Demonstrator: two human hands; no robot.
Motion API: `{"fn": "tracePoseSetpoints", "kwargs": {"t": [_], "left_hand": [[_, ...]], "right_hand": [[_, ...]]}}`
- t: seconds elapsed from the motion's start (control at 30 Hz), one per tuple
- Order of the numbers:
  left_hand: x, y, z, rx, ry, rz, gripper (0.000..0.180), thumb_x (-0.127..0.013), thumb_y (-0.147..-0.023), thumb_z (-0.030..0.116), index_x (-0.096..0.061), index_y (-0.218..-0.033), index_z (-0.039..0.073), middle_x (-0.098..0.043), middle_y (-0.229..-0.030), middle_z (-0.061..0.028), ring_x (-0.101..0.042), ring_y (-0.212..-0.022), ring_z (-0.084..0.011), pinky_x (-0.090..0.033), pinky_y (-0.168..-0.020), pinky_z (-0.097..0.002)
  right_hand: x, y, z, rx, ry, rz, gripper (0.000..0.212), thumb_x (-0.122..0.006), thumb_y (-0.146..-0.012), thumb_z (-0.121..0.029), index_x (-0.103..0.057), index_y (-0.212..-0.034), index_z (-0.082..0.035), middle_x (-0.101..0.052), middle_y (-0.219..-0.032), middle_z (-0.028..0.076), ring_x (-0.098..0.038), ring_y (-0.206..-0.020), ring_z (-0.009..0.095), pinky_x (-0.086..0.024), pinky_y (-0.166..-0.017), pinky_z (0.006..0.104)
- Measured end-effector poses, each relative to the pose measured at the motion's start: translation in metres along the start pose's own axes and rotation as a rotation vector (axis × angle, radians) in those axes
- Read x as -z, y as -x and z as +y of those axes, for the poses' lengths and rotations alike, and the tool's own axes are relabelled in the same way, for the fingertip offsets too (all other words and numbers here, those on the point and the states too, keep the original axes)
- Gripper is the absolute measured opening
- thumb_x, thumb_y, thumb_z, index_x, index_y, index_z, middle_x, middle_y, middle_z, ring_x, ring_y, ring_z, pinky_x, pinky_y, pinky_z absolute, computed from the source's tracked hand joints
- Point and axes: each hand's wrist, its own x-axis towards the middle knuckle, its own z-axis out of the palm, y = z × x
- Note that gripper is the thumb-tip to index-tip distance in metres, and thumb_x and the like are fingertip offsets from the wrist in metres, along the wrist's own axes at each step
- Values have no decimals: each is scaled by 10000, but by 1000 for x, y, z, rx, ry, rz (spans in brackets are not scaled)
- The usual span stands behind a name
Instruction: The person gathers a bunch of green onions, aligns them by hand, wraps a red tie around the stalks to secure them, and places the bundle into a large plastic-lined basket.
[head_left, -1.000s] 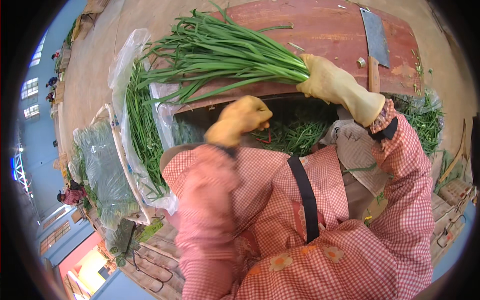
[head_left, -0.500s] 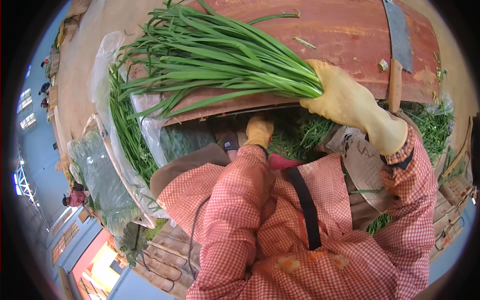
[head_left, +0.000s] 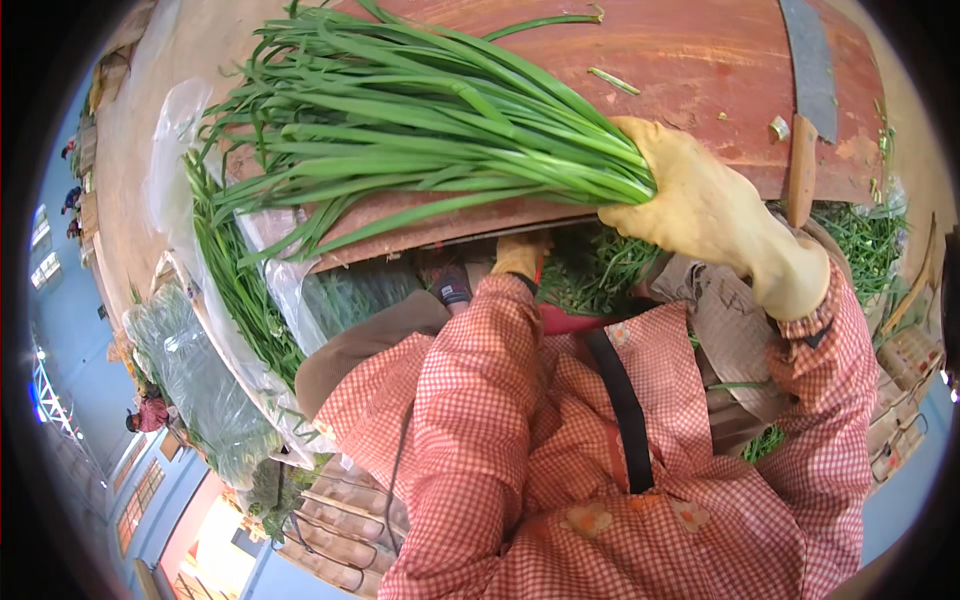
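A thick bunch of garlic chives (head_left: 430, 125) lies across the near side of the reddish wooden table (head_left: 690, 60), its long green leaves fanning to the left. My right hand (head_left: 690, 200), in a yellow rubber glove, is closed around the pale stem ends. My left hand (head_left: 518, 258), gloved as well, reaches in beneath the table's near edge. That edge hides its fingers, and a small orange-red bit shows beside its wrist. Loose green trimmings (head_left: 600, 265) lie under the table close to this hand.
A broad knife (head_left: 812, 80) with a wooden handle rests at the table's right, handle over the near edge. On the left, more chives (head_left: 235, 270) lie in clear plastic, beside a plastic-covered bundle (head_left: 190, 360). Cut greens (head_left: 858, 240) are heaped at the right. Distant people are at far left.
My left hand has gone farther under the table edge, so less of the glove shows. My right hand keeps its grip on the chives, and the view has shifted slightly.
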Motion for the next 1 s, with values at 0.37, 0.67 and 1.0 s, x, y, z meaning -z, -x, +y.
{"fn": "tracePoseSetpoints", "kwargs": {"t": [0.37, 0.67, 1.0], "left_hand": [[72, 293, 22, -383, 545, -401, 195, -683, -940, 190, -702, -970, -1, -660, -695, -51, -586, -563, -94, -437, -514, -213], [151, 392, 12, -848, 765, 315, 177, -657, -938, 18, -693, -1096, -52, -735, -907, -132, -722, -770, -181, -600, -733, -294], [195, 303, 32, -1089, 480, 343, 257, -603, -920, 6, -664, -1168, -28, -727, -1058, -85, -679, -986, -146, -522, -873, -264]], "right_hand": [[16, 13, -12, -11, -22, -30, 403, -629, -790, -87, -582, -1191, -85, -608, -645, 47, -534, -470, 122, -414, -391, 287], [68, 77, -75, 35, 168, 113, 358, -622, -761, -74, -635, -1119, -71, -627, -666, 54, -592, -555, 177, -466, -503, 349], [143, 105, -180, 293, 227, 450, 316, -647, -772, -97, -627, -1083, -50, -619, -674, 33, -561, -545, 113, -442, -459, 288]]}}
